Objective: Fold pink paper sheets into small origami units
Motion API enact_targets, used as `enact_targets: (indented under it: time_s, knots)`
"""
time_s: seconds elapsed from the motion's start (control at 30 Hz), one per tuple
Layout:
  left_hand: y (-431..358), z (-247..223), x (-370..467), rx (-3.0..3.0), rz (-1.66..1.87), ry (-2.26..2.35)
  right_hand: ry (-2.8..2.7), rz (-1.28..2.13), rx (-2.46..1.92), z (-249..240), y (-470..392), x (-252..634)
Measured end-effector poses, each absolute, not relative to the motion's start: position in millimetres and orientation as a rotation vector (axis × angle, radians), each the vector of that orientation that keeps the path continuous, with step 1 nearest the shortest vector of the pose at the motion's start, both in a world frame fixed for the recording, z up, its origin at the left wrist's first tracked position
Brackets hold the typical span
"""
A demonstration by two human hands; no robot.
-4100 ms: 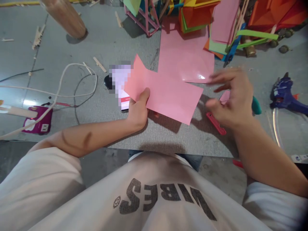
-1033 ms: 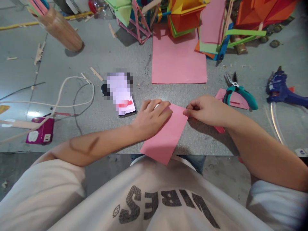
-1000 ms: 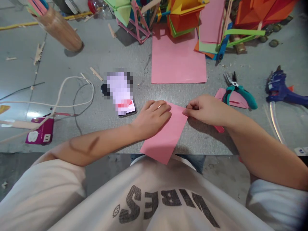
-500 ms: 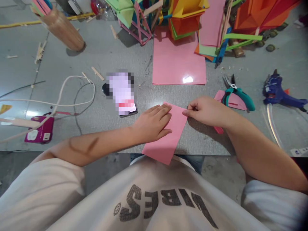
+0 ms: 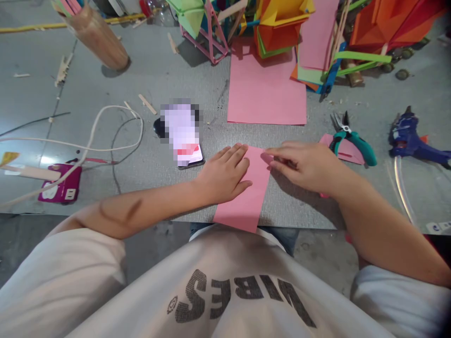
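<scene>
A pink paper rectangle [image 5: 243, 211] lies at the table's front edge, its lower end jutting slightly over. Flat on its upper left part rests my left hand [image 5: 227, 176], fingers extended and thumb a little apart. My right hand [image 5: 299, 162] pinches the paper's upper right corner between thumb and fingers, and that corner is lifted and bent. Beyond them lies a larger pink sheet [image 5: 266, 94]. Teal-handled pliers [image 5: 352, 138] sit to the right on a small pink paper piece [image 5: 326, 139].
A phone [image 5: 186, 141] lies left of the paper. Farther left are a white cable [image 5: 91, 134] and a magenta box [image 5: 72, 180]. A blue glue gun [image 5: 412, 136] is at the right. Colored paper models [image 5: 282, 28] and a stick-filled cup [image 5: 102, 42] stand at the back.
The paper's upper right corner has lifted and bent in my right hand's pinch. The paper has turned slightly and shifted away from my body. My left hand still lies on it.
</scene>
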State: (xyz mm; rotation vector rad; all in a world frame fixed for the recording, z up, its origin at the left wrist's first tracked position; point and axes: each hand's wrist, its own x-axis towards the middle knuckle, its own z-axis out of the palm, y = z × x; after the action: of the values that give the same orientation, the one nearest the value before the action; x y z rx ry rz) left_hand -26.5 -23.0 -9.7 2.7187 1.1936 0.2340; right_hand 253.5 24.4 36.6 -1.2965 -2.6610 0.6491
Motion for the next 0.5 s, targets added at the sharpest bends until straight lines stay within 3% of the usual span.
enact_targets:
  time_s: [0.27, 0.5]
  knots:
    - [-24.7, -6.6, -23.7, 2.7, 0.025, 1.26, -3.024, 0.274, -1.688, 40.5, 2.1, 235.3]
    - [-24.7, -4.3, -22.4, 2.686, 0.0, 1.265, -2.948, 0.271, -1.759, 43.9, 4.1, 245.2]
